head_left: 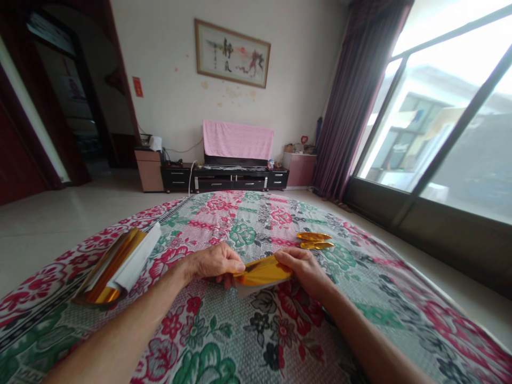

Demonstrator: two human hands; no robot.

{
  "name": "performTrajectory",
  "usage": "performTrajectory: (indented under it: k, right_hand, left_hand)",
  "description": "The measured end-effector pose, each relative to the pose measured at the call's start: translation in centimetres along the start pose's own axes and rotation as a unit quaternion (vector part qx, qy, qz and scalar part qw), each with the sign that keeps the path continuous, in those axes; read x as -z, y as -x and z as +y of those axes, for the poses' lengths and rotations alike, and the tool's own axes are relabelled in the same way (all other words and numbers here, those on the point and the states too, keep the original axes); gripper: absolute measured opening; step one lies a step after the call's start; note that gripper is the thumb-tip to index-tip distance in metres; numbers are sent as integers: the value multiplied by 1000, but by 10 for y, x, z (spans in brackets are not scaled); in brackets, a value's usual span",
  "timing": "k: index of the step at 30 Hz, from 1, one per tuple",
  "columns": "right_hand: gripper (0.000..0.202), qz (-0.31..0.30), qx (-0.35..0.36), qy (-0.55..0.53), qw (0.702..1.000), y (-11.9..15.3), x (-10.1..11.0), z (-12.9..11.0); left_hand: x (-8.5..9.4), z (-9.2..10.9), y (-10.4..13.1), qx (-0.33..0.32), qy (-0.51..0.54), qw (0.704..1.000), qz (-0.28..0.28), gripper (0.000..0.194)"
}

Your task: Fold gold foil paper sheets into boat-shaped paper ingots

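A gold foil sheet (262,271) with a pale underside is stretched between my two hands above the flowered tablecloth (208,320). My left hand (219,262) pinches its left end between thumb and fingers, with some fingers curled beneath. At the right end, my right hand (301,268) grips the sheet, thumb on top. Two folded gold pieces (314,240), narrow and pointed at the ends, lie side by side beyond my right hand. To the left of my left hand rests a stack of gold and white sheets (116,266), curved lengthwise.
The cloth covers a large table with a rounded far edge. Beyond it are a black low cabinet (232,178), a pink towel (239,140) over a screen, and a framed picture (232,53). A purple curtain (346,101) hangs beside the windows on the right.
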State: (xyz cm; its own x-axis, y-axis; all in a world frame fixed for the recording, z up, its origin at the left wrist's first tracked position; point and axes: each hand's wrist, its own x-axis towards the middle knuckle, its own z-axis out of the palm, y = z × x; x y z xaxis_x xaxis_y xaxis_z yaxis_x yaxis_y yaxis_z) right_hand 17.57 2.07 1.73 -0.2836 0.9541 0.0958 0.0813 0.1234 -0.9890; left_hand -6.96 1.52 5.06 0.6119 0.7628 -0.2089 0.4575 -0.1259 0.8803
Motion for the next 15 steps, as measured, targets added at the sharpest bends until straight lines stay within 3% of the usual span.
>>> performTrajectory:
  k: [15]
  right_hand:
    - [33, 14, 10, 48, 999, 4, -3, -7]
  left_hand:
    - [-1, -3, -1, 12, -6, 1000, 16, 29]
